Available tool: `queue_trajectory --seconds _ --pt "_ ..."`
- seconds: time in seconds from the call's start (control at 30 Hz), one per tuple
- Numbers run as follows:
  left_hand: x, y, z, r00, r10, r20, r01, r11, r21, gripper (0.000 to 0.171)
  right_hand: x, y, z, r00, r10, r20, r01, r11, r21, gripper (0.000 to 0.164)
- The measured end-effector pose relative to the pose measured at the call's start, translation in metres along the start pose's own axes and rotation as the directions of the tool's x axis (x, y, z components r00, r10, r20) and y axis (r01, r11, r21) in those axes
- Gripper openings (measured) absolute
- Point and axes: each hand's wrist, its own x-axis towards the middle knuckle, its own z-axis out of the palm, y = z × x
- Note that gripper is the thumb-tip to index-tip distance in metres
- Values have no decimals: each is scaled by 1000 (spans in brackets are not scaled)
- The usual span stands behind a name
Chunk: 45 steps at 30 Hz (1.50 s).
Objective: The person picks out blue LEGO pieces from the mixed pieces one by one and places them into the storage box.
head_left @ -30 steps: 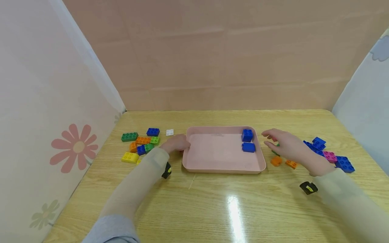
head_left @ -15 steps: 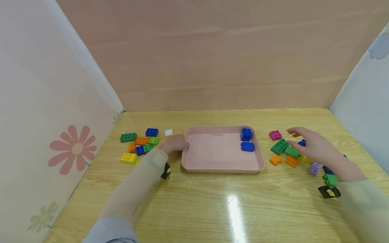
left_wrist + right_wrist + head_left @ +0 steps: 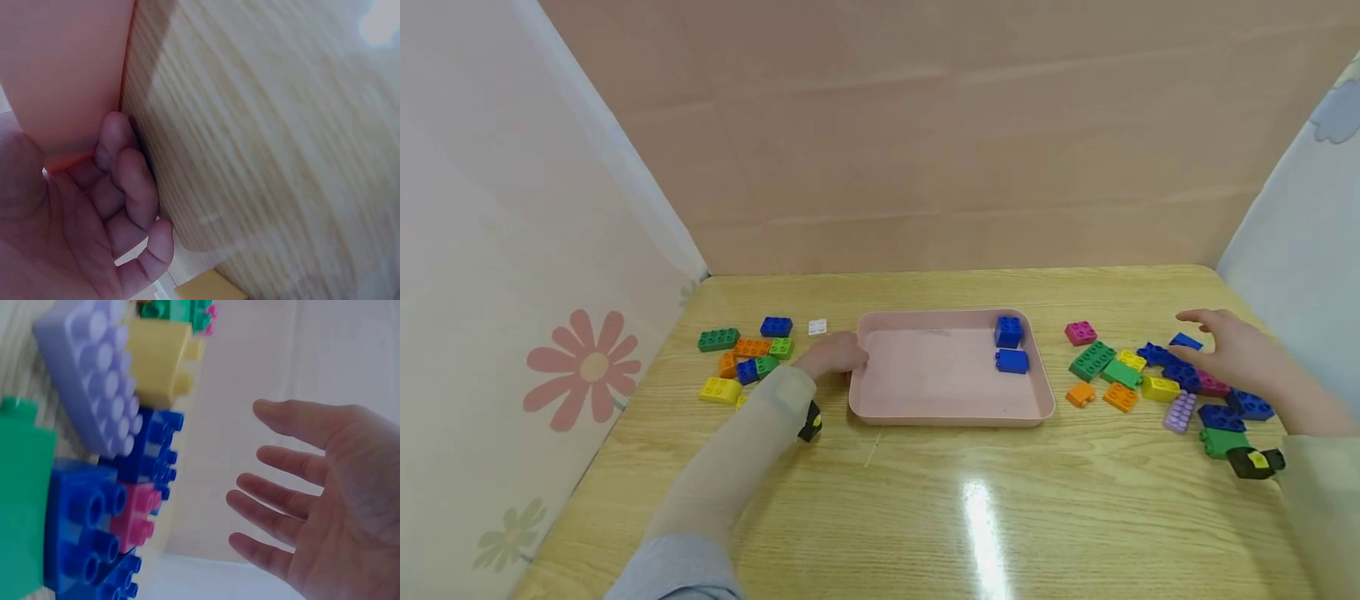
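Note:
My left hand (image 3: 833, 353) holds the left rim of a shallow pink tray (image 3: 951, 421). In the left wrist view its curled fingers (image 3: 137, 181) lie along the outside of the tray wall (image 3: 69, 75), with the thumb over the edge. Two blue bricks (image 3: 1008, 332) sit at the tray's right end. My right hand (image 3: 1243, 354) hovers over the pile of bricks on the right, fingers spread and nothing in them. Closest below it are dark blue bricks (image 3: 1183, 377) and a pink brick (image 3: 1212, 384). In the right wrist view a lilac brick (image 3: 84, 378) stands out near a green brick (image 3: 22, 506).
Left of the tray lie several bricks, among them a green one (image 3: 718, 339), a yellow one (image 3: 720, 390) and a white one (image 3: 817, 327). Orange bricks (image 3: 1121, 397) and a magenta brick (image 3: 1081, 333) lie right of the tray. Walls enclose the table (image 3: 925, 517) at the back and sides.
My right hand has moved right, from beside the tray to over the far-right bricks, uncovering the nearer ones. The left hand stays at the tray rim.

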Motion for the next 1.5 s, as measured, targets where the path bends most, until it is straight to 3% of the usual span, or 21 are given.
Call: queue_trajectory --seconds 0.43,0.63,1.13,1.5 --pt "1 1 0 1000 26 0 -26 1000 9 21 24 -4 7 984 -49 170 68 992 -107 51" --pt "3 1 1 1000 30 3 -30 999 31 23 31 0 16 976 -29 214 53 993 -106 44" --pt "2 0 2 1000 27 -4 -27 999 41 23 38 2 21 975 -9 221 29 996 -87 29" --pt "4 -2 1 1000 19 2 -19 999 42 23 33 1 15 992 -29 123 35 998 -44 35"
